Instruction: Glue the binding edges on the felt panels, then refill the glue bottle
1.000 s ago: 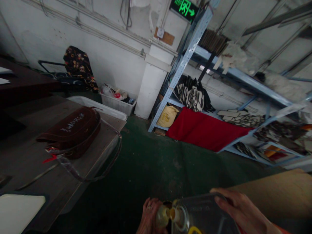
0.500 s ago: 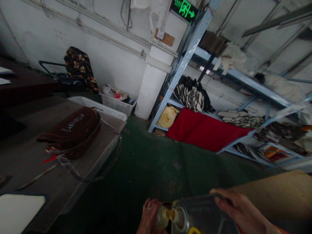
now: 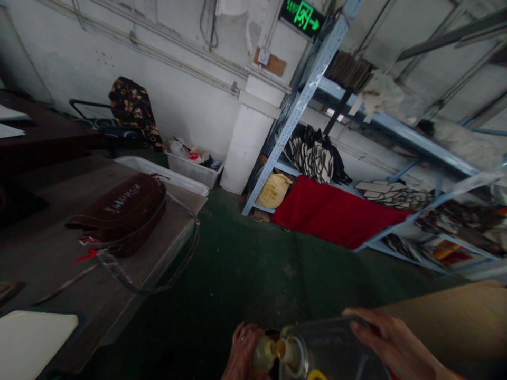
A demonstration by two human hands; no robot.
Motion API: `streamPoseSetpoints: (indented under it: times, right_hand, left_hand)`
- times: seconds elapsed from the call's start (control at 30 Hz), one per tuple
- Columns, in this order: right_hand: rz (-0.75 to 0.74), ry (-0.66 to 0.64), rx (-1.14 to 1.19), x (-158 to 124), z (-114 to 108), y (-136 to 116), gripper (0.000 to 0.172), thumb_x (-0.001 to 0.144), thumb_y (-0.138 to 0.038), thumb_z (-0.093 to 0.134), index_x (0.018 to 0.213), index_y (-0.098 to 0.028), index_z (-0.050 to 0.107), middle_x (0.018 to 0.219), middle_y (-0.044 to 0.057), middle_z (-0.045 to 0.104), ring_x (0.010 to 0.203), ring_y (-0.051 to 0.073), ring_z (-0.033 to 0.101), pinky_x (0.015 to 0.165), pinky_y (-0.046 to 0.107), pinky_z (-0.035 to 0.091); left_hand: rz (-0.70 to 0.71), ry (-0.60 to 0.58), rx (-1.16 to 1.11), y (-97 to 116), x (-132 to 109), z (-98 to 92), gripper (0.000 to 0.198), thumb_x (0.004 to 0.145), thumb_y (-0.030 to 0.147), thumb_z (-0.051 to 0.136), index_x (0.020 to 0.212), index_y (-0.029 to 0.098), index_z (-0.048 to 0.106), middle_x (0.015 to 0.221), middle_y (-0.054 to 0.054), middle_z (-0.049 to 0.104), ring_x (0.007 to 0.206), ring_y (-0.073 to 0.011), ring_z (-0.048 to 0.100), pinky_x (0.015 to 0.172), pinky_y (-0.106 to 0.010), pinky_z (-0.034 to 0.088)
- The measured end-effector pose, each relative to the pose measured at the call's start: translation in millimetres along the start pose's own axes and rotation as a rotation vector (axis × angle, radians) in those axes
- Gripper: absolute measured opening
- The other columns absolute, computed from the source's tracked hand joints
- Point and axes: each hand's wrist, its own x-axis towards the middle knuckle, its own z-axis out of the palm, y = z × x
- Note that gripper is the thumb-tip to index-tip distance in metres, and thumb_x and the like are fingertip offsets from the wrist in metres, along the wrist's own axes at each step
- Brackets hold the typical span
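At the bottom edge of the head view, my left hand (image 3: 242, 348), a ring on one finger, is wrapped around a small yellowish see-through container (image 3: 262, 354). My right hand (image 3: 390, 338) grips the far end of a large grey can (image 3: 332, 343), which lies tipped on its side with its mouth to the left. The can's pale spout (image 3: 290, 352), stained yellow-brown, meets or nearly meets the small container's opening. Part of a yellow ring (image 3: 317, 375) shows on the can. The lower parts of both vessels are cut off by the frame.
On the left, a brown bag (image 3: 122, 211) with a long strap lies on a grey table (image 3: 174, 232). A white board (image 3: 35, 338) lies nearby. Blue metal shelving (image 3: 304, 105) with a red cloth (image 3: 336, 211) stands ahead. A tan board (image 3: 455, 316) is at right.
The room has shifted slightly to the right in view as my head turned a little. Both hands, the can and the small container keep nearly the same place.
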Motion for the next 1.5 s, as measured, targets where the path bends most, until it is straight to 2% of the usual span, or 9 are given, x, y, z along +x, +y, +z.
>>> streamPoseSetpoints:
  times: [0.13, 0.27, 0.6, 0.73, 0.9, 1.0, 1.1, 1.27, 1.5]
  right_hand:
    - [-0.031, -0.093, -0.076, 5, -4, 10, 0.046, 0.077, -0.052, 0.047, 0.1, -0.02, 0.07, 0.096, 0.004, 0.072, 0.093, 0.025, 0.065, 0.083, 0.033, 0.048]
    - [-0.041, -0.175, -0.081, 9, -7, 17, 0.047, 0.081, -0.052, 0.044, 0.107, -0.02, 0.067, 0.097, 0.004, 0.072, 0.095, 0.023, 0.065, 0.085, 0.032, 0.048]
    - [-0.04, -0.127, -0.106, 9, -4, 19, 0.045, 0.078, -0.051, 0.046, 0.103, -0.021, 0.069, 0.096, 0.003, 0.072, 0.092, 0.023, 0.066, 0.083, 0.031, 0.049]
    - [-0.042, -0.149, -0.104, 9, -5, 19, 0.045, 0.079, -0.051, 0.046, 0.104, -0.022, 0.069, 0.094, 0.002, 0.072, 0.088, 0.023, 0.066, 0.08, 0.031, 0.05]
    - [-0.054, -0.144, -0.079, 9, -5, 19, 0.042, 0.079, -0.051, 0.047, 0.103, -0.023, 0.069, 0.097, 0.002, 0.072, 0.094, 0.023, 0.065, 0.084, 0.031, 0.049]
    - [-0.045, -0.143, -0.08, 10, -5, 21, 0.043, 0.08, -0.051, 0.047, 0.103, -0.023, 0.069, 0.099, 0.003, 0.072, 0.096, 0.024, 0.065, 0.086, 0.033, 0.048]
    - [-0.046, -0.179, -0.085, 10, -5, 20, 0.043, 0.08, -0.051, 0.046, 0.104, -0.023, 0.069, 0.1, 0.003, 0.071, 0.096, 0.024, 0.065, 0.085, 0.031, 0.049]
    - [-0.048, -0.131, -0.092, 7, -6, 13, 0.041, 0.08, -0.049, 0.047, 0.102, -0.024, 0.069, 0.094, 0.001, 0.072, 0.09, 0.023, 0.066, 0.081, 0.03, 0.049]
    - [-0.027, -0.156, -0.118, 8, -6, 18, 0.047, 0.079, -0.053, 0.045, 0.105, -0.022, 0.069, 0.098, 0.004, 0.072, 0.093, 0.024, 0.066, 0.084, 0.031, 0.049]
  left_hand:
    - [0.025, -0.008, -0.005, 0, -1, -1.9, 0.095, 0.037, 0.087, 0.057, 0.104, 0.02, 0.064, 0.09, -0.01, 0.07, 0.088, -0.0312, 0.065, 0.09, -0.048, 0.047]
    - [0.045, -0.072, 0.029, 3, 2, -8.8, 0.091, 0.039, 0.08, 0.063, 0.106, 0.018, 0.062, 0.091, -0.011, 0.069, 0.089, -0.0311, 0.065, 0.089, -0.049, 0.048]
    - [0.035, 0.009, 0.003, 6, 4, -3.9, 0.087, 0.04, 0.079, 0.064, 0.103, 0.02, 0.062, 0.087, -0.009, 0.07, 0.087, -0.0295, 0.065, 0.088, -0.046, 0.048]
    - [0.038, 0.01, 0.003, 7, 6, -8.8, 0.087, 0.04, 0.08, 0.063, 0.104, 0.02, 0.062, 0.087, -0.009, 0.07, 0.087, -0.0295, 0.066, 0.09, -0.045, 0.047]
    - [0.075, -0.092, 0.038, 8, 9, -15.4, 0.083, 0.045, 0.071, 0.069, 0.11, 0.021, 0.059, 0.093, -0.008, 0.07, 0.091, -0.0293, 0.065, 0.09, -0.044, 0.047]
    - [0.027, -0.029, 0.02, 7, 6, -9.4, 0.081, 0.041, 0.073, 0.068, 0.104, 0.022, 0.062, 0.088, -0.007, 0.07, 0.088, -0.0294, 0.065, 0.09, -0.043, 0.046]
    - [0.018, -0.023, 0.009, 4, 2, -4.8, 0.082, 0.041, 0.074, 0.067, 0.104, 0.022, 0.063, 0.089, -0.008, 0.07, 0.089, -0.0301, 0.065, 0.091, -0.044, 0.046]
    - [0.031, -0.064, 0.03, 6, 5, -11.6, 0.081, 0.044, 0.072, 0.069, 0.107, 0.021, 0.062, 0.092, -0.008, 0.07, 0.091, -0.0291, 0.065, 0.091, -0.044, 0.046]
    - [0.011, -0.003, 0.021, 13, 8, -11.3, 0.075, 0.047, 0.074, 0.065, 0.102, 0.022, 0.064, 0.087, -0.008, 0.07, 0.087, -0.0281, 0.065, 0.089, -0.043, 0.047]
